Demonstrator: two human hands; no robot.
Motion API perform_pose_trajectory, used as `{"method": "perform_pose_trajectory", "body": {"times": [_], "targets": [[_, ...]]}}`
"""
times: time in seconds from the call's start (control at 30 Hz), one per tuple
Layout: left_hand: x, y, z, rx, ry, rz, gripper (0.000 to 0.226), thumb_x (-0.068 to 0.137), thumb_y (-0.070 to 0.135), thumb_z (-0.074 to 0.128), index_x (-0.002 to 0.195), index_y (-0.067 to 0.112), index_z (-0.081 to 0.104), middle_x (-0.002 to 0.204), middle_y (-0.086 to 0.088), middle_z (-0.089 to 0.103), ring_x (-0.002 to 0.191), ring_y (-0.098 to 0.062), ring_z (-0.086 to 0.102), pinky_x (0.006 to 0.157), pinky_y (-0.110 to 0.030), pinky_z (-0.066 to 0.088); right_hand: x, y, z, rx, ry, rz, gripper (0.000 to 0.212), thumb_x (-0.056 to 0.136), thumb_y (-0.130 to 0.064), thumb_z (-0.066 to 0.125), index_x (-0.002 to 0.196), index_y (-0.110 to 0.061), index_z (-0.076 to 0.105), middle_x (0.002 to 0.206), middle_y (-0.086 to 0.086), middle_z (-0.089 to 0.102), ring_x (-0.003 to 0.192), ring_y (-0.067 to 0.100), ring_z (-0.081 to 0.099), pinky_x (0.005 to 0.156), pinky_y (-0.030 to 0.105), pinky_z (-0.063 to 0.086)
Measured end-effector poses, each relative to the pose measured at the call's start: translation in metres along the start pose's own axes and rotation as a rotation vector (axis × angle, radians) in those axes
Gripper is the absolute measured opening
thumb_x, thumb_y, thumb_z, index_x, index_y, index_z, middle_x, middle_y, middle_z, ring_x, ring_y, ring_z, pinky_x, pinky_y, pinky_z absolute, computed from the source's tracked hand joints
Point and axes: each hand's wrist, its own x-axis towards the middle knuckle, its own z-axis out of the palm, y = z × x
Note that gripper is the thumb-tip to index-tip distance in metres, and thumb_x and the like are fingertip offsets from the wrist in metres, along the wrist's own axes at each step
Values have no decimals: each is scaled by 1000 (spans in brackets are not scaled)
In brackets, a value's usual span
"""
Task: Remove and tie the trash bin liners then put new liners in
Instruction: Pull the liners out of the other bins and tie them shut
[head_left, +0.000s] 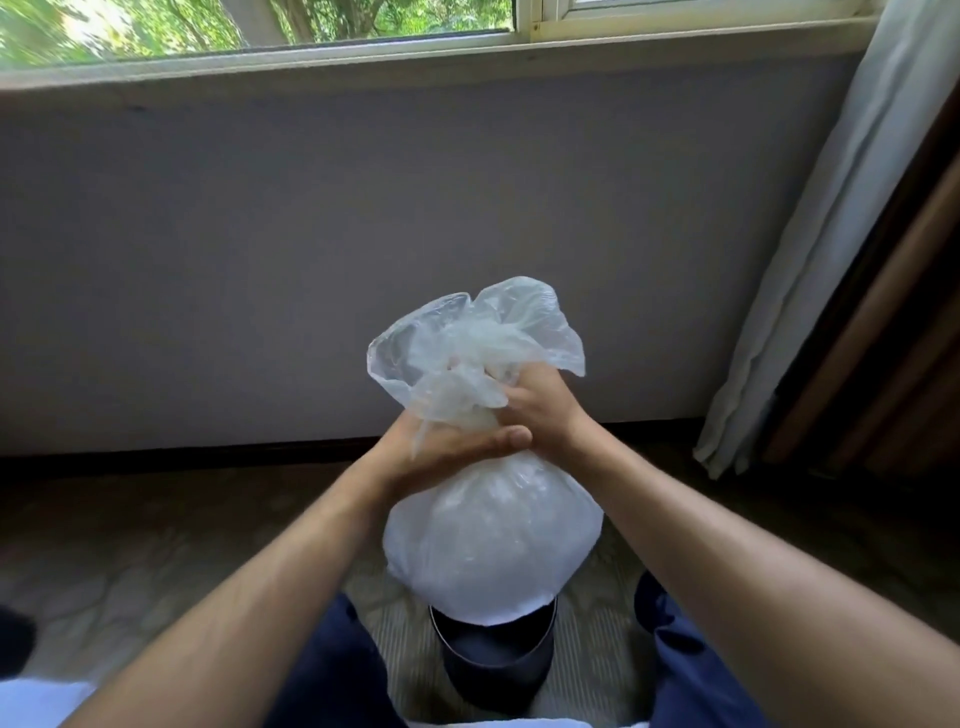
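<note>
Now both hands, left hand (452, 447) and right hand (540, 410), are gripping the liner (493, 540) neck; twisting tightly before knotting is advisable.

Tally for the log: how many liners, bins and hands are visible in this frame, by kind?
liner, white, filled, lifted above the bin: 1
trash bin, dark: 1
Hands gripping the liner's neck, left hand and right hand: 2
Total: 4

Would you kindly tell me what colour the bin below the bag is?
The bin is dark, near black; head view.
</note>
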Motion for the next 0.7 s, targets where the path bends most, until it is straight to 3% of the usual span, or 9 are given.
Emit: {"method": "perform_pose_trajectory", "body": {"times": [0.07, 0.17, 0.23, 0.3, 0.33, 0.43, 0.53, 0.63, 0.7], "targets": [[0, 3, -2, -20, 11, 29, 31, 73, 35, 85, 102, 34, 73, 103, 3, 75, 100, -15, 72, 88, -39, 58, 4, -1, -5, 2, -137, 71, 24, 95, -39, 61, 76, -25, 67, 75, -15, 68, 74, -10, 62, 70, 7, 44], [0, -3, -4, -30, 3, 28, 36, 82, 31, 81, 117, 30, 69, 112, 0, 73, 106, -18, 70, 92, -47, 57, 10, 4, -18, -143, -151, 76, 51, 87, -53, 59, 89, -4, 72, 88, 12, 72, 86, 17, 68, 81, 39, 56], [-1, -8, -6, -27, 51, 12, 31, 90, 31, 74, 120, 32, 67, 115, 3, 72, 109, -15, 68, 95, -46, 56, 5, 2, -31, -93, -166, 97, 61, 88, -60, 65, 93, 0, 68, 90, 14, 70, 80, 22, 65, 78, 48, 54], [-1, -14, -8, -71, 107, -31, 22, 95, 30, 68, 117, 32, 68, 115, 6, 72, 109, -11, 68, 95, -38, 55, -4, 0, -41, -35, -249, 146, 50, 90, -63, 63, 97, -14, 71, 93, -9, 71, 82, 3, 65, 74, 33, 53], [0, -16, -7, -84, 122, -45, 19, 97, 31, 64, 116, 30, 68, 114, 8, 73, 109, -10, 68, 92, -31, 55, -11, -2, -41, -12, -323, 167, 42, 89, -63, 63, 105, -25, 72, 102, -17, 72, 91, -4, 66, 82, 26, 51], [7, -12, 4, -180, 201, -154, 16, 101, 29, 58, 107, 20, 69, 100, 7, 75, 97, -9, 71, 76, -20, 52, -23, 1, -24, -23, -428, 187, 44, 83, -64, 71, 120, -41, 65, 117, -20, 70, 110, -3, 64, 99, 28, 49], [14, -9, 13, -231, 217, -218, 18, 100, 13, 53, 86, 10, 65, 69, 9, 69, 67, -5, 67, 54, -14, 49, -23, 3, -8, -54, -449, 170, 42, 79, -56, 79, 115, -41, 66, 112, -18, 71, 109, -3, 64, 98, 27, 51], [16, -14, 18, -263, 203, -278, 21, 101, 12, 50, 90, 7, 66, 73, 1, 69, 68, -10, 67, 55, -20, 53, -23, -2, -7, -147, -560, 146, 25, 81, -53, 78, 101, -41, 68, 99, -18, 71, 99, -4, 65, 88, 19, 50], [13, -17, 18, -235, 198, -313, 20, 100, 11, 51, 86, 5, 65, 68, 0, 67, 62, -10, 65, 51, -20, 50, -25, -3, -5, -276, -564, 153, 35, 75, -70, 72, 89, -38, 71, 88, -15, 70, 90, 3, 66, 82, 25, 52]]}}
